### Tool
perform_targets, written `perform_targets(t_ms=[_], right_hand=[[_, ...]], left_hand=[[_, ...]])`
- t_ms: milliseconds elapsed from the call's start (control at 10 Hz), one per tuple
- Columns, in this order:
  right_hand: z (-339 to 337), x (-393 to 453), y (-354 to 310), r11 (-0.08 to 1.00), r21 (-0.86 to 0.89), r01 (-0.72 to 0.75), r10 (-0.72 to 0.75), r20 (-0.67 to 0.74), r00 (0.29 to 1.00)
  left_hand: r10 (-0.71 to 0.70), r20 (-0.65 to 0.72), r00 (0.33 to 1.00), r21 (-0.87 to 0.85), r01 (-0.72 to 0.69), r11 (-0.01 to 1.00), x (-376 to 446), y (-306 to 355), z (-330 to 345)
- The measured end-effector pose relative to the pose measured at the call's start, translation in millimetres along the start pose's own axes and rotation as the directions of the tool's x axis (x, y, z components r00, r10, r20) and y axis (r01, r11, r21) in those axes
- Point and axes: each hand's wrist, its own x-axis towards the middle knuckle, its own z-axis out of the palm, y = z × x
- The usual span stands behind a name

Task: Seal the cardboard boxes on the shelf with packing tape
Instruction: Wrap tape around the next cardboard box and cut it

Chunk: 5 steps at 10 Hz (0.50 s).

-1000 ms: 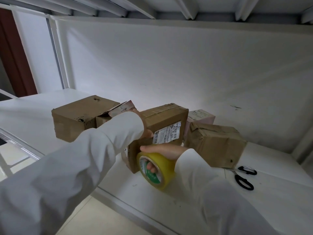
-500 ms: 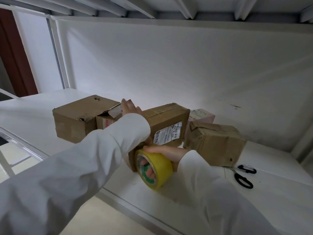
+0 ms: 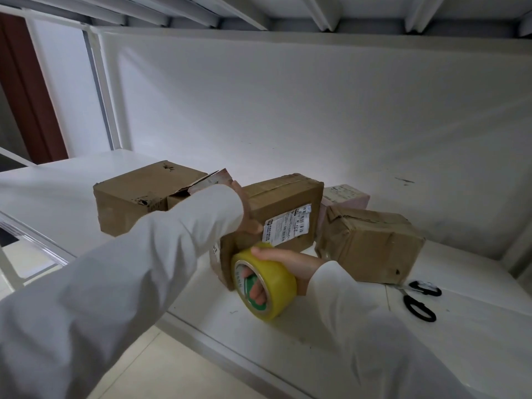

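Steadying the labelled box with the left hand, fingers hidden, lets the right hand, hooked through the tape roll, pull tape taut and flat along its near end.

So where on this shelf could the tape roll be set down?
Bare shelf lies in front of the scissors, and more at far left beyond the open box. The middle is crowded: labelled box, crumpled box, both hands close together.
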Motion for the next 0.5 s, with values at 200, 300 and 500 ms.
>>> perform_targets(t_ms=[200, 300, 500], right_hand=[[10, 3, -9, 0.997, -0.059, -0.043, 0.044, 0.008, 0.999], [12, 2, -9, 0.998, -0.049, -0.035, 0.036, 0.011, 0.999], [7, -10, -11, 0.99, -0.092, 0.107, -0.107, 0.0, 0.994]], left_hand=[[0.08, 0.12, 0.99, -0.034, -0.076, 0.997, -21, -2, -22], [0.09, 0.072, 0.993, -0.006, -0.09, 0.996, -17, 1, -15], [0.104, 0.115, 0.988, -0.167, -0.084, 0.982, -16, -18, -25]])
